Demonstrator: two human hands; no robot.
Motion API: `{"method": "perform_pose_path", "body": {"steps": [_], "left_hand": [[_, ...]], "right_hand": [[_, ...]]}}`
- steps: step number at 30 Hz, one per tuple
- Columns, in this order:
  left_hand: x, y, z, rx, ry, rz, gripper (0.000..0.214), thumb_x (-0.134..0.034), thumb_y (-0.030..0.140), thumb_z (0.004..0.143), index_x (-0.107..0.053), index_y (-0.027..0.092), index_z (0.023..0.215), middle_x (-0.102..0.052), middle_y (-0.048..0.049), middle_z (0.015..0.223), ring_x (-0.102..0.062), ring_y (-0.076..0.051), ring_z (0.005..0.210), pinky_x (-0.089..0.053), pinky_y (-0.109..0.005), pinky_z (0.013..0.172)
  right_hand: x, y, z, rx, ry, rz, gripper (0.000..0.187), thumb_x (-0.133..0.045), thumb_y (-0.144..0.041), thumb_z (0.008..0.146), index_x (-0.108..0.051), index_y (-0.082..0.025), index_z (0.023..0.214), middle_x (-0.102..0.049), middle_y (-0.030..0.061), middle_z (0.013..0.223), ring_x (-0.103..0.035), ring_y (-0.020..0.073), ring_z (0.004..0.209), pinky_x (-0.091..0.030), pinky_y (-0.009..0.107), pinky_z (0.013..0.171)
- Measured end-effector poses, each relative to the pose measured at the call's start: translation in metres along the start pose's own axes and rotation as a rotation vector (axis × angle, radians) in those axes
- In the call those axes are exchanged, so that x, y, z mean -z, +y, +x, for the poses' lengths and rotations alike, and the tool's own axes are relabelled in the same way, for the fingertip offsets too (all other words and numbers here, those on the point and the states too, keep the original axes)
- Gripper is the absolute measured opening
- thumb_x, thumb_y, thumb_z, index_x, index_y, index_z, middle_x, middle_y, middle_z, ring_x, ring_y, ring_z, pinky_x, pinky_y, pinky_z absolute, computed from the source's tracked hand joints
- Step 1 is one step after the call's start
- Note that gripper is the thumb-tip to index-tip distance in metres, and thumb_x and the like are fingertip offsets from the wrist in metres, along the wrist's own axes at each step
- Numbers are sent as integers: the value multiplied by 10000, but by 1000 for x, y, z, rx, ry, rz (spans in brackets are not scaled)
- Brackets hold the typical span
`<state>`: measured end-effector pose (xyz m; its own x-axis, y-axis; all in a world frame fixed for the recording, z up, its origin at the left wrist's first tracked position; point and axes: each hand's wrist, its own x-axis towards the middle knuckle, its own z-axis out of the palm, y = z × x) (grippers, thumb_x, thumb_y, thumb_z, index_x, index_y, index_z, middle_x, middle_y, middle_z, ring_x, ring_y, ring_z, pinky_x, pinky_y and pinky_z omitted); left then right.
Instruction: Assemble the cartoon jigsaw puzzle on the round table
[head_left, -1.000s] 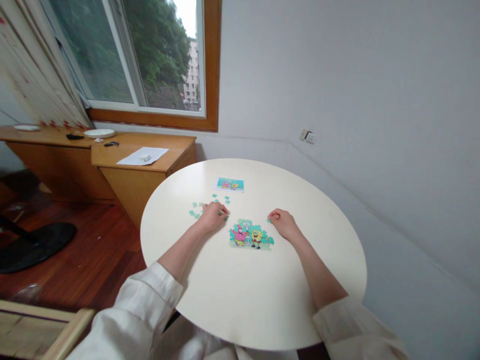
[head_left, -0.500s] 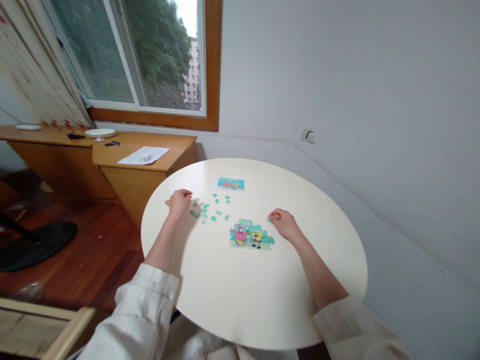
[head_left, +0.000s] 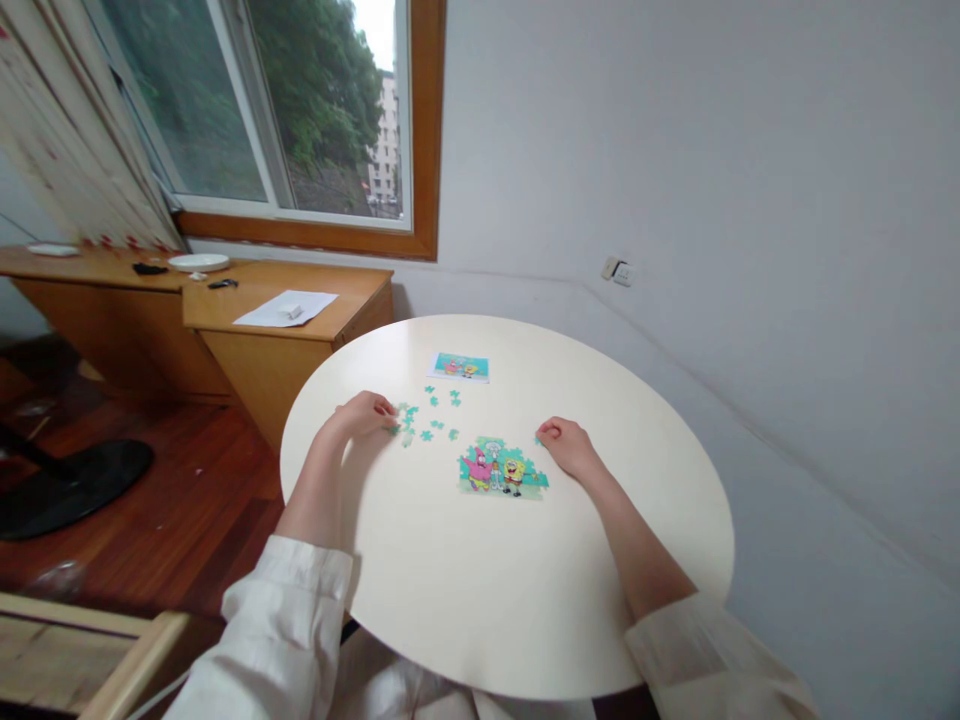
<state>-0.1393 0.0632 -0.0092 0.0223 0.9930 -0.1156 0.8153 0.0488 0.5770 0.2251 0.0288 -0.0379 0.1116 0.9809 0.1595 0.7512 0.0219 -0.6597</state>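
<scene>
A partly built cartoon jigsaw puzzle (head_left: pixel 503 470) lies in the middle of the round cream table (head_left: pixel 465 590). Several loose teal pieces (head_left: pixel 431 418) are scattered to its upper left. My left hand (head_left: pixel 360 415) rests at the left end of that scatter, fingers curled down with the fingertips on a loose piece. My right hand (head_left: pixel 568 447) sits closed just right of the puzzle's top right corner, pinching a small teal piece. A small reference picture (head_left: pixel 459 367) lies farther back on the table.
A wooden cabinet (head_left: pixel 285 350) with paper on top stands left of the table under the window (head_left: pixel 300 110). A white dish (head_left: pixel 199 263) sits on the counter beyond. A black chair base (head_left: pixel 67 485) is on the wood floor. A grey wall runs close on the right.
My left hand left the puzzle's left side, swung out to the far left of the loose pieces, and now has its fingertips down on a piece there. My right hand stayed still.
</scene>
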Motion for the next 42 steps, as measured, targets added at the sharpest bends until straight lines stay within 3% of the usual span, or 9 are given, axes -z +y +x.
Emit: {"method": "perform_pose_path", "body": {"steps": [3, 6, 15, 20, 27, 31, 36, 39, 42], "left_hand": [[-3, -6, 2, -109, -96, 27, 308, -665, 304, 520, -709, 188, 801, -665, -11, 786, -567, -150, 651, -398, -223, 585], [-4, -8, 4, -132, -124, 66, 281, -649, 294, 526, -709, 186, 778, -653, -3, 756, -557, -137, 619, -383, -213, 557], [-4, -6, 1, -112, -43, 57, 259, -724, 381, 494, -680, 211, 685, -649, 12, 661, -567, -150, 623, -407, -229, 610], [-4, -3, -2, -86, -43, 36, 189, -731, 328, 473, -655, 213, 603, -642, 13, 609, -571, -166, 629, -407, -244, 627], [-4, 9, -8, -172, -75, -15, 131, -647, 187, 493, -607, 186, 618, -592, 30, 603, -512, -124, 570, -367, -212, 534], [-4, 13, -12, -233, -103, -90, 101, -587, 157, 539, -569, 172, 637, -553, 32, 574, -488, -114, 545, -367, -214, 523], [-6, 24, -12, -238, -36, -253, 137, -621, 234, 588, -541, 162, 672, -551, 30, 576, -496, -108, 527, -380, -220, 515], [-17, 41, -11, -320, 58, -438, 149, -623, 249, 619, -510, 159, 654, -560, 19, 598, -526, -106, 573, -416, -221, 555], [-36, 60, -13, -387, 64, -585, 149, -632, 245, 632, -513, 157, 638, -566, 14, 596, -548, -111, 588, -440, -232, 585]], "right_hand": [[0, 0, 0, -8, -5, -14, 111, -519, -255, 682, -609, -191, 662, -614, -7, 569, -541, 133, 568, -365, 232, 550], [0, 0, 0, -7, -7, -19, 110, -519, -254, 681, -608, -193, 663, -613, -9, 571, -539, 131, 571, -365, 231, 553], [1, -3, -1, -11, -12, -16, 114, -522, -270, 674, -603, -193, 652, -593, -13, 552, -514, 129, 546, -355, 236, 537], [1, -3, -1, 4, -2, -17, 106, -525, -259, 670, -603, -195, 639, -575, -19, 525, -502, 128, 527, -350, 235, 523], [-1, 2, 0, 15, -5, -10, 117, -521, -263, 679, -610, -192, 653, -586, -16, 543, -502, 124, 528, -347, 232, 521], [-1, 2, 0, 5, -17, -12, 126, -518, -273, 684, -611, -190, 665, -595, -14, 563, -512, 125, 544, -355, 235, 539], [0, -2, -1, 6, 12, 12, 129, -510, -276, 681, -605, -192, 654, -591, -11, 553, -512, 129, 541, -360, 236, 537], [2, -6, -1, 10, 74, 30, 135, -509, -292, 683, -600, -196, 655, -586, -10, 552, -518, 135, 548, -364, 240, 539], [3, -10, -1, 17, 124, 50, 142, -510, -306, 683, -600, -198, 661, -576, -11, 550, -519, 138, 546, -366, 243, 535]]}}
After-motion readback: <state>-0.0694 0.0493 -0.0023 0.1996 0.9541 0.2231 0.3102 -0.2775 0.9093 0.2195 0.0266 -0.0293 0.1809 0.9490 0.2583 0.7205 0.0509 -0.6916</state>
